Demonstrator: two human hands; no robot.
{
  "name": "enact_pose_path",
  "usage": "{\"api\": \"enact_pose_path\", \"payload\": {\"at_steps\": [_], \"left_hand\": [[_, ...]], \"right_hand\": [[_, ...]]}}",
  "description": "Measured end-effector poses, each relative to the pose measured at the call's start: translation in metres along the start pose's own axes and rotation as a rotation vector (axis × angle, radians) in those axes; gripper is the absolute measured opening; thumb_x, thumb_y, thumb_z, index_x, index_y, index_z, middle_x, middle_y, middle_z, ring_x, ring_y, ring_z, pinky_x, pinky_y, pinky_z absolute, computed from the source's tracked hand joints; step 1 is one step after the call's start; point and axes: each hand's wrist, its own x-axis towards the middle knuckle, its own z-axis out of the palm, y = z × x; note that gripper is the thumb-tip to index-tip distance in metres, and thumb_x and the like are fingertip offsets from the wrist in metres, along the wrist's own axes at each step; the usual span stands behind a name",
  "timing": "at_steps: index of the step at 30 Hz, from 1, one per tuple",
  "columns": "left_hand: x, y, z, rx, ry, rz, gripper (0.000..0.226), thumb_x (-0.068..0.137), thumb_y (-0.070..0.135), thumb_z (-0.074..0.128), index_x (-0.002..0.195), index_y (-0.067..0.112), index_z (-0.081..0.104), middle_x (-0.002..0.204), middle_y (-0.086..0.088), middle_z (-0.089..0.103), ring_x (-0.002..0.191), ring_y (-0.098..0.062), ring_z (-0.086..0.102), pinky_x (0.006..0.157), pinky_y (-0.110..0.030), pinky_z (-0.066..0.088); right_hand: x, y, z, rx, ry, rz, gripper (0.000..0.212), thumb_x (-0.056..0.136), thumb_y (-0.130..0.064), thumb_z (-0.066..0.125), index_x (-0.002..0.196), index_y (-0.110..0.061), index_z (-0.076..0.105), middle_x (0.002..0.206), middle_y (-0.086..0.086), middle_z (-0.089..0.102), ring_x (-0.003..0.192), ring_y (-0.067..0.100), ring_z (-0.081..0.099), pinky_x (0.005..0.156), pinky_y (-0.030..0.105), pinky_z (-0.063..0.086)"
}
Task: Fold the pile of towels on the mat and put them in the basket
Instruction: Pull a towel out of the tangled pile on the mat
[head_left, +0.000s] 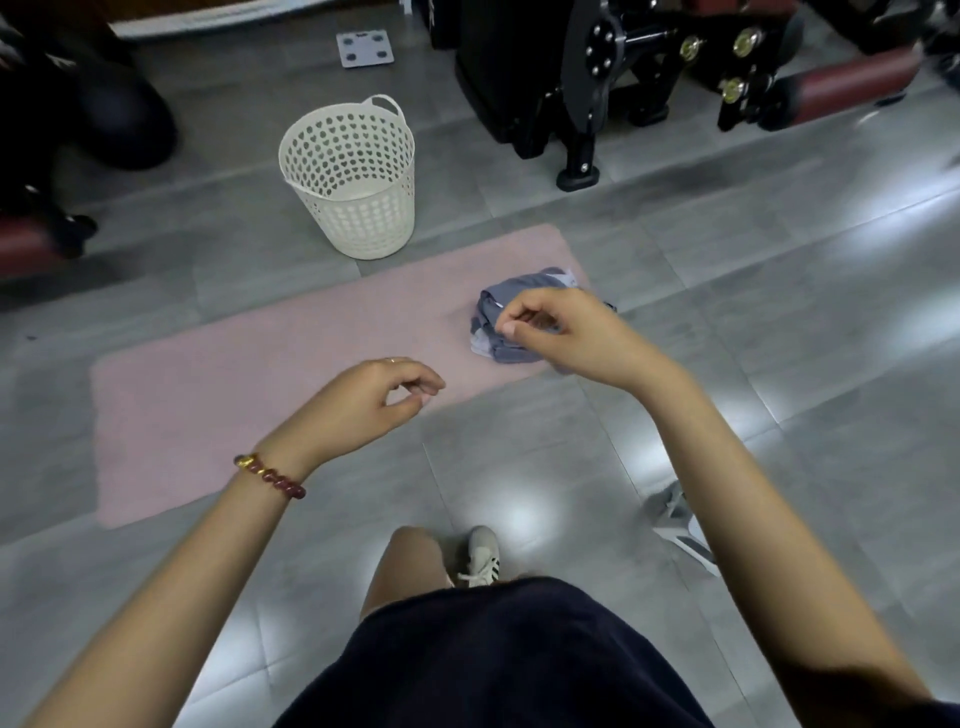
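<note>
A crumpled pile of grey and pale towels (514, 304) lies at the right end of a pink mat (260, 374) on the floor. My right hand (566, 332) hovers over the pile with fingers curled loosely and nothing in them; it hides part of the pile. My left hand (374, 400), with a bead bracelet on the wrist, hangs over the mat's near edge, fingers loosely curled and empty. A cream perforated basket (353, 176) stands upright beyond the mat's far edge, apparently with nothing in it.
Black gym machines with dark red pads (623, 67) stand at the back right. A white scale (364, 48) lies behind the basket. Dark equipment (78, 114) sits at the back left. My sneakers (480, 556) rest on grey tiles.
</note>
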Motion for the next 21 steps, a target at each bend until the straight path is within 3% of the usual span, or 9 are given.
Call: {"api": "enact_pose_path", "payload": {"at_steps": [3, 6, 11, 13, 16, 18, 21], "left_hand": [[0.038, -0.039, -0.031, -0.019, -0.011, 0.001, 0.019, 0.088, 0.006, 0.060, 0.103, 0.015, 0.068, 0.099, 0.013, 0.066, 0.094, 0.000, 0.059, 0.082, -0.005, 0.039], [0.080, -0.084, -0.061, -0.014, -0.053, 0.005, 0.019, 0.089, 0.007, 0.060, 0.103, 0.017, 0.068, 0.097, 0.014, 0.065, 0.094, 0.002, 0.058, 0.083, -0.008, 0.041], [0.150, -0.158, -0.094, -0.059, -0.136, -0.031, 0.021, 0.088, 0.008, 0.058, 0.103, 0.021, 0.067, 0.099, 0.015, 0.064, 0.093, 0.004, 0.056, 0.083, -0.011, 0.041], [0.178, -0.186, -0.099, -0.106, -0.174, -0.073, 0.020, 0.088, 0.010, 0.057, 0.102, 0.022, 0.066, 0.100, 0.015, 0.064, 0.094, 0.004, 0.056, 0.084, -0.010, 0.040], [0.230, -0.231, -0.094, -0.187, -0.206, -0.102, 0.025, 0.083, 0.025, 0.050, 0.103, 0.020, 0.066, 0.100, 0.015, 0.064, 0.096, 0.003, 0.057, 0.085, -0.007, 0.039], [0.266, -0.267, -0.078, -0.198, -0.210, -0.099, 0.030, 0.082, 0.036, 0.047, 0.102, 0.024, 0.065, 0.101, 0.017, 0.064, 0.096, 0.002, 0.058, 0.088, -0.011, 0.041], [0.321, -0.334, -0.036, -0.185, -0.186, -0.080, 0.036, 0.078, 0.045, 0.042, 0.101, 0.027, 0.065, 0.102, 0.018, 0.064, 0.096, 0.001, 0.059, 0.088, -0.015, 0.043]], "right_hand": [[0.060, 0.004, 0.002, -0.017, -0.013, 0.020, 0.010, 0.091, -0.016, 0.057, 0.088, -0.015, 0.066, 0.083, -0.009, 0.067, 0.078, 0.005, 0.060, 0.068, 0.012, 0.044], [0.119, 0.019, 0.010, -0.007, 0.011, 0.052, 0.011, 0.090, -0.011, 0.057, 0.085, -0.015, 0.066, 0.078, -0.012, 0.063, 0.075, -0.001, 0.056, 0.068, 0.008, 0.040], [0.206, 0.077, 0.041, 0.176, 0.031, 0.224, 0.012, 0.091, -0.003, 0.055, 0.089, -0.003, 0.066, 0.085, 0.000, 0.065, 0.072, -0.002, 0.054, 0.075, 0.011, 0.041], [0.236, 0.111, 0.060, 0.288, -0.011, 0.327, 0.011, 0.090, 0.002, 0.056, 0.088, -0.005, 0.065, 0.085, -0.001, 0.063, 0.073, -0.007, 0.055, 0.078, 0.010, 0.042], [0.278, 0.179, 0.087, 0.371, -0.027, 0.491, 0.010, 0.087, -0.002, 0.059, 0.085, -0.012, 0.062, 0.089, 0.003, 0.062, 0.081, 0.008, 0.058, 0.083, 0.021, 0.044], [0.304, 0.236, 0.108, 0.360, 0.010, 0.600, 0.007, 0.088, -0.005, 0.060, 0.093, -0.003, 0.063, 0.090, 0.006, 0.060, 0.078, 0.005, 0.056, 0.077, 0.014, 0.043], [0.345, 0.335, 0.145, 0.330, 0.167, 0.758, 0.029, 0.086, -0.001, 0.062, 0.113, 0.000, 0.053, 0.096, 0.011, 0.055, 0.084, 0.015, 0.053, 0.067, 0.010, 0.041]]}}
